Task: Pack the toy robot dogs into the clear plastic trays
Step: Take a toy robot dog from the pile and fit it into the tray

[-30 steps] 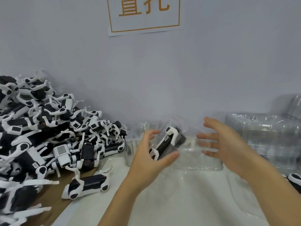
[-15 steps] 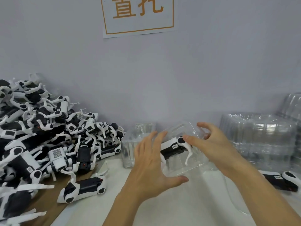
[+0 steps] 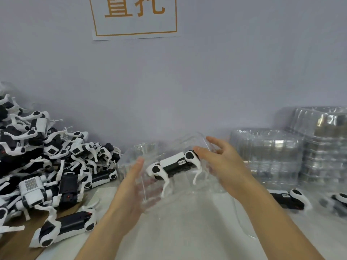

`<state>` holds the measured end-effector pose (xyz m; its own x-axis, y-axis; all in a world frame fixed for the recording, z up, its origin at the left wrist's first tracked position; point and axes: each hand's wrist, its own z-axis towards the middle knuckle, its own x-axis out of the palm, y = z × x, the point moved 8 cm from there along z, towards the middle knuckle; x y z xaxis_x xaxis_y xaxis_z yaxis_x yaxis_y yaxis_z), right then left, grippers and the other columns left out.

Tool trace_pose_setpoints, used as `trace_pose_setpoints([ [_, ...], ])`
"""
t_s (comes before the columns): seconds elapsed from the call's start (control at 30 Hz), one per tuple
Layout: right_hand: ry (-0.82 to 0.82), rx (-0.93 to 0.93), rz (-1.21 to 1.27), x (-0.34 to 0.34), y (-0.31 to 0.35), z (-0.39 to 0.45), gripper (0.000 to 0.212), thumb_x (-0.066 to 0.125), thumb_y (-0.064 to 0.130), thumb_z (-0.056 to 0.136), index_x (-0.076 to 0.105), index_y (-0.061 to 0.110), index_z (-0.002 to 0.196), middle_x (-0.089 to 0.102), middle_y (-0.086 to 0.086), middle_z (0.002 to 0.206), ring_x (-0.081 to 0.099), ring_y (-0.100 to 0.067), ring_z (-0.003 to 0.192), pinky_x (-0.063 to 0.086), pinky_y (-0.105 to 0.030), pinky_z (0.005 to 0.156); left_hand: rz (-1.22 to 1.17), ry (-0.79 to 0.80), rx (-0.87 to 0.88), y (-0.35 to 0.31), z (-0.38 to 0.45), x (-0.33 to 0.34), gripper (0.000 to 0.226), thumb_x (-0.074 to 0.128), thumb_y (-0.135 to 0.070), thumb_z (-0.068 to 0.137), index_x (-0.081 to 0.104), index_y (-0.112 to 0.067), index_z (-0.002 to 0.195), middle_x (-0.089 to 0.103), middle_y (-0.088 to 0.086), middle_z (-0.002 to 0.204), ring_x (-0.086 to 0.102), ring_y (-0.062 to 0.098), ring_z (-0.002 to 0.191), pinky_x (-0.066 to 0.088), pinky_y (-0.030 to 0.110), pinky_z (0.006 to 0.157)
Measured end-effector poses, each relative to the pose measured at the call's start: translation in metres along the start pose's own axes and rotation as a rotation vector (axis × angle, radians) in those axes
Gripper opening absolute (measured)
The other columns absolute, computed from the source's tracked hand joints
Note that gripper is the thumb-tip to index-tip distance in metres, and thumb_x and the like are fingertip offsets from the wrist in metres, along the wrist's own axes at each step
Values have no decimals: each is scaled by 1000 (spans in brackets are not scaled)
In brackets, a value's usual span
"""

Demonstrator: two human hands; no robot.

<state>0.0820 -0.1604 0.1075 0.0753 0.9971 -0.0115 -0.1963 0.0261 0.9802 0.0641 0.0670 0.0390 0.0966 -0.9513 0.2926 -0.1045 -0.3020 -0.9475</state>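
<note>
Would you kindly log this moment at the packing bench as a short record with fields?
Held item: clear tray with one toy dog inside, legs pointing down
Left hand: fingers straight, flat against the tray's left side
Right hand: on the tray's right side, exact grip unclear
Unpacked stock: pile of toy dogs on the left
Tray supply: stacked trays on the right
Wall: sign with orange characters
</note>
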Motion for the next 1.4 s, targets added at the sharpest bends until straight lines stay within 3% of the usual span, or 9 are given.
trace_pose_setpoints([
  [0.2, 26, 73, -145, 2, -9, 1, 77, 80, 52, 67, 53, 28, 135, 59, 9, 128, 60, -11, 112, 51, -33, 94, 164, -39, 36, -2, 1, -2, 29, 74, -50, 65, 75, -27, 84, 76, 5, 88, 64, 17, 71, 34, 33, 63],
  [0.33, 2, 122, -188, -6, -14, 1, 66, 78, 47, 76, 54, 22, 132, 57, 16, 113, 59, -4, 99, 49, -26, 78, 198, -161, 26, 4, 3, -10, 42, 75, -47, 76, 65, -18, 105, 65, 4, 91, 55, 21, 81, 37, 34, 64],
  [0.47, -17, 216, -171, -16, -17, 0, 46, 75, 46, 81, 62, 20, 116, 59, 14, 98, 57, -3, 82, 51, -27, 71, 124, -85, 101, -3, 2, 1, 45, 65, -42, 87, 57, -19, 125, 66, 12, 110, 58, 24, 83, 40, 34, 63],
  [0.63, 132, 351, -338, -31, -22, -8, 40, 67, 49, 87, 66, 14, 106, 54, 3, 80, 52, -15, 71, 47, -30, 67, 216, -46, 59, 4, 1, 10, 31, 57, -40, 96, 61, -24, 122, 72, 16, 98, 65, 27, 69, 44, 32, 57],
  [0.83, 129, 270, -648, -32, -21, -7, 40, 55, 30, 93, 56, 14, 130, 59, -1, 123, 61, -15, 102, 57, -36, 89, 279, -60, -46, 25, 4, 1, 33, 65, -42, 89, 62, -22, 115, 71, 12, 73, 58, 22, 52, 41, 27, 49],
  [0.93, 170, 256, -753, -22, -24, -6, 43, 52, 24, 93, 55, 7, 133, 59, -7, 130, 61, -21, 112, 55, -35, 92, 320, -53, -96, 37, 3, 1, 31, 66, -45, 88, 60, -24, 110, 67, 10, 64, 53, 19, 46, 41, 29, 51],
  [1.1, 189, 230, -827, -19, -27, -4, 47, 51, 26, 95, 49, 11, 140, 52, -4, 142, 50, -22, 127, 36, -25, 85, 483, -146, -99, 40, 7, -5, 22, 63, -46, 93, 63, -26, 101, 64, 15, 85, 58, 26, 64, 50, 27, 50],
  [1.23, 189, 208, -852, -17, -28, -3, 48, 50, 28, 95, 49, 10, 140, 52, -4, 144, 49, -23, 130, 34, -25, 86, 644, -224, -15, 30, 6, -10, 23, 60, -50, 95, 63, -29, 101, 59, 0, 110, 57, 24, 96, 47, 35, 76],
  [1.4, 168, 183, -867, -16, -26, -3, 44, 51, 25, 94, 55, 8, 135, 55, -5, 139, 53, -22, 126, 43, -29, 89, 602, -262, -98, 32, 4, -14, 50, 63, -49, 93, 62, 1, 92, 72, 24, 86, 68, 33, 62, 58, 37, 61],
])
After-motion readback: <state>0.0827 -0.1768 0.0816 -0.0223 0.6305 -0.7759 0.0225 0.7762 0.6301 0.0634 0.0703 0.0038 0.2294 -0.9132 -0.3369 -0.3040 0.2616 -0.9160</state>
